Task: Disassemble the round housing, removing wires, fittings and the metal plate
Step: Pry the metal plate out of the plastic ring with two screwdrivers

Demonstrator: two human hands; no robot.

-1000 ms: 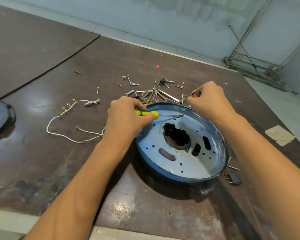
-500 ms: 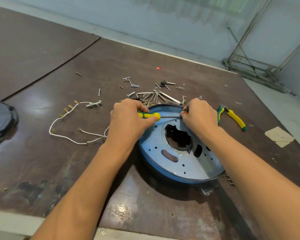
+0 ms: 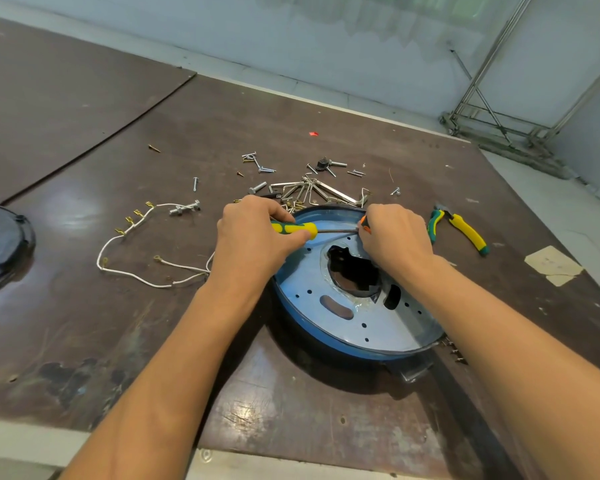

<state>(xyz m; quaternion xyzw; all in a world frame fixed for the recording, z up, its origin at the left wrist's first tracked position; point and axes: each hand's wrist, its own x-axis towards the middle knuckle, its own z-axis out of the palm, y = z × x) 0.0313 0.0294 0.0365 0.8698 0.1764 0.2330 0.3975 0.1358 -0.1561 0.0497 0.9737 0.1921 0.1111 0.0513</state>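
Across the round housing (image 3: 329,346), lying open side up on the table (image 3: 84,323) close before the person, the right hand (image 3: 394,239) has drawn in from the far rim to the tip of the screwdriver (image 3: 293,229), uncovering the pliers (image 3: 461,230) beside it; it grips a small orange-handled tool (image 3: 363,223), while the left hand (image 3: 253,237) stays wrapped round the screwdriver's handle. Both tools meeting at one spot suggests a fitting being worked loose; the perforated plate (image 3: 388,323) looks still seated, the white wires (image 3: 170,286) already out.

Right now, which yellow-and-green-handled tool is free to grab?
The yellow-and-green-handled pliers, lying untouched beside the right hand, which holds an orange-handled tool. The yellow-and-green screwdriver is gripped in the left hand.
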